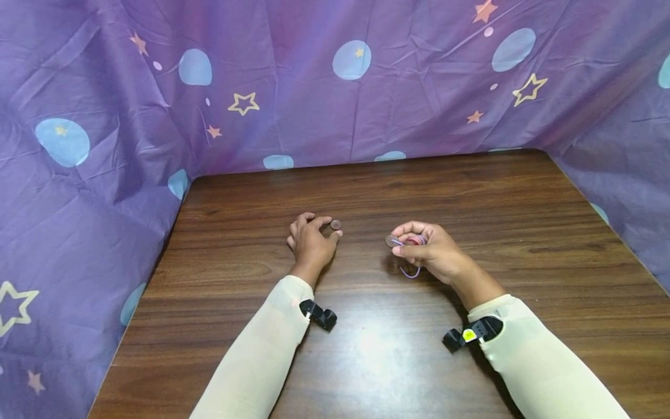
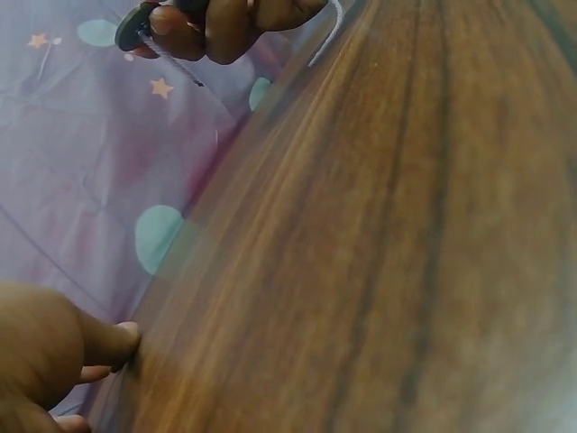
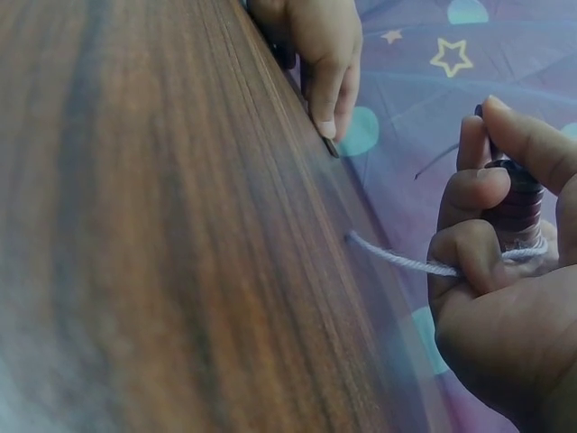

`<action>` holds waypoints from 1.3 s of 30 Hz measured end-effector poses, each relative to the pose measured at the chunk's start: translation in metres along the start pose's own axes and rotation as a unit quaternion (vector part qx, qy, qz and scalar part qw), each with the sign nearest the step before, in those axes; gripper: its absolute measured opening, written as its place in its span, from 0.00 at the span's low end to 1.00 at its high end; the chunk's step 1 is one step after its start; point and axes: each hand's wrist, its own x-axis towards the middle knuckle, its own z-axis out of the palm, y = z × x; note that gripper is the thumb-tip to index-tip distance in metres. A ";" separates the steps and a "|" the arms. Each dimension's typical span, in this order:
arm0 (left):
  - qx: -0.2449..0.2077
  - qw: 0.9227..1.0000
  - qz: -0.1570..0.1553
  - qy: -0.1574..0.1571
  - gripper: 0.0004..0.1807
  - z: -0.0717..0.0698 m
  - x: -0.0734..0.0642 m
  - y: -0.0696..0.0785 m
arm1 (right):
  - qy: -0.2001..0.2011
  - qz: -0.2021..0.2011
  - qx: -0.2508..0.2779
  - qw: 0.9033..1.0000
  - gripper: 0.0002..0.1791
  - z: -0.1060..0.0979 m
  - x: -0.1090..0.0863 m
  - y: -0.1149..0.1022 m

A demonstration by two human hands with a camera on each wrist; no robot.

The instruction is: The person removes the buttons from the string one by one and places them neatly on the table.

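Note:
With thumb and index finger, my left hand (image 1: 313, 243) pinches a small round brown disc (image 1: 336, 224) at the tabletop; in the right wrist view the disc (image 3: 333, 147) shows as a thin dark edge under the fingertips. To the right, my right hand (image 1: 437, 251) pinches another brown disc (image 1: 389, 240), raised above the table, with a pale purple string (image 1: 410, 276) running from it. Inside the curled fingers of that hand sits a dark red, ribbed bundle (image 3: 520, 200), partly hidden. A loose length of string (image 3: 397, 258) hangs out below the fingers.
Under both hands lies a dark brown wood-grain table (image 1: 366, 192). Purple cloth (image 1: 303, 116) printed with stars and blue spots hangs behind it and at both sides. A black camera mount is strapped on each sleeved wrist.

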 end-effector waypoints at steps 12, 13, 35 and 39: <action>-0.048 0.999 0.009 -0.004 0.30 -0.007 -0.010 -0.002 | 0.004 -0.001 -0.019 1.000 0.15 -0.001 -0.001 -0.001; -0.054 0.998 0.011 -0.004 0.30 -0.007 -0.011 -0.002 | 0.004 -0.003 -0.019 1.000 0.15 -0.001 -0.001 -0.001; -0.247 0.945 0.209 -0.052 0.23 -0.010 -0.052 0.023 | 0.006 -0.010 -0.017 1.000 0.16 0.001 -0.001 0.000; -0.254 0.942 0.202 -0.084 0.24 -0.008 -0.061 0.031 | 0.003 -0.009 -0.026 1.000 0.16 0.001 0.000 0.001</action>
